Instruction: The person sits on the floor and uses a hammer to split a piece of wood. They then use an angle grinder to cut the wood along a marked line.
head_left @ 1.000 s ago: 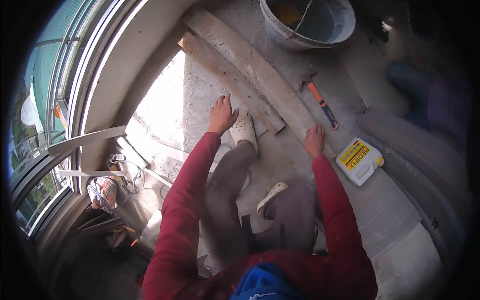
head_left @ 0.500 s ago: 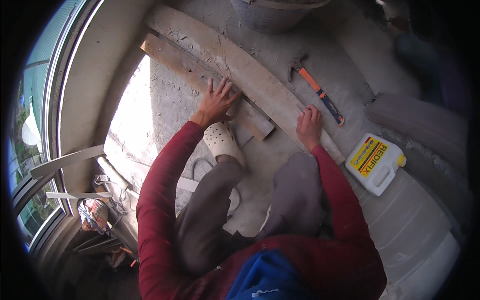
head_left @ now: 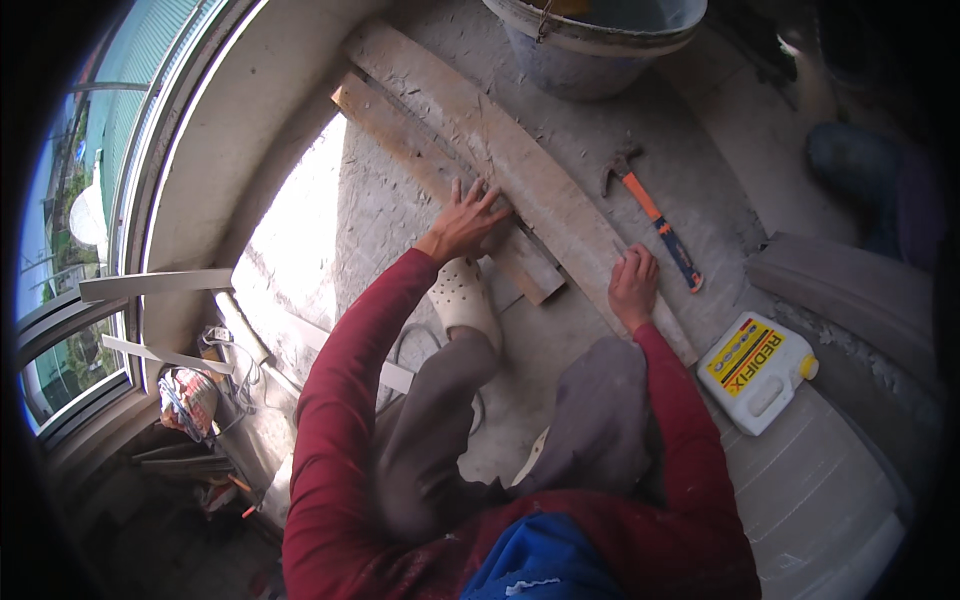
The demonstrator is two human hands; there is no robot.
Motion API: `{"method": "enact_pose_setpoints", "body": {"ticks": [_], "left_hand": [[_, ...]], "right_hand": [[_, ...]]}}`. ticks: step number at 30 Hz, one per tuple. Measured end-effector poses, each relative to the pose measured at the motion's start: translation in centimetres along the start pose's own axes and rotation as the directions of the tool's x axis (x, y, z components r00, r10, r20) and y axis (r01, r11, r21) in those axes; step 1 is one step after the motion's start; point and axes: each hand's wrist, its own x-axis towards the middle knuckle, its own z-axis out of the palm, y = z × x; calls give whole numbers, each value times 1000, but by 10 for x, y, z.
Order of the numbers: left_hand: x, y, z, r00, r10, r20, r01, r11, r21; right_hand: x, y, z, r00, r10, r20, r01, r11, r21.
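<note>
My left hand (head_left: 467, 222) lies across a narrow board (head_left: 405, 140), its fingers spread and their tips at the edge of a wider wooden plank (head_left: 545, 170). The two boards lie nearly side by side on the dusty floor, with a narrow gap between them. My right hand (head_left: 633, 288) is closed in a pinch over the near end of the wide plank. A thin, pointed thing (head_left: 619, 244) sticks out past its fingertips; whether it is a nail or a pencil I cannot tell. A claw hammer (head_left: 652, 212) with an orange and black handle lies right of the plank.
A white jug (head_left: 762, 385) with a yellow cap lies at the right. A bucket (head_left: 590, 65) stands at the far side. My pale clog (head_left: 466, 300) is beside the narrow board. Window frames, loose strips and a cable (head_left: 245, 385) are at the left; another person's leg (head_left: 855, 165) shows far right.
The view has shifted, so the boards, hammer and jug sit lower and further right, and more of the bucket shows. Both hands keep about the same places on the boards.
</note>
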Motion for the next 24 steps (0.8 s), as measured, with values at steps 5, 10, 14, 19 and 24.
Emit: {"method": "enact_pose_setpoints", "body": {"ticks": [5,10,14,19,24], "left_hand": [[-1,0,-5,999,24,37,-25,999,40],[0,9,-5,998,39,44,-46,986,161],[2,35,14,990,136,-30,-125,964,234],[4,34,40,959,154,-239,-126,983,130],[4,33,41,968,164,-189,-129,974,185]], "right_hand": [[1,0,0,1000,-10,-7,10,1000,-7],[2,-3,-3,1000,-7,-2,7,1000,-4],[2,-4,-5,1000,-2,9,2,999,33],[2,-2,-4,999,10,43,-10,1000,-4],[2,-1,-3,1000,-13,13,13,1000,-4]]}}
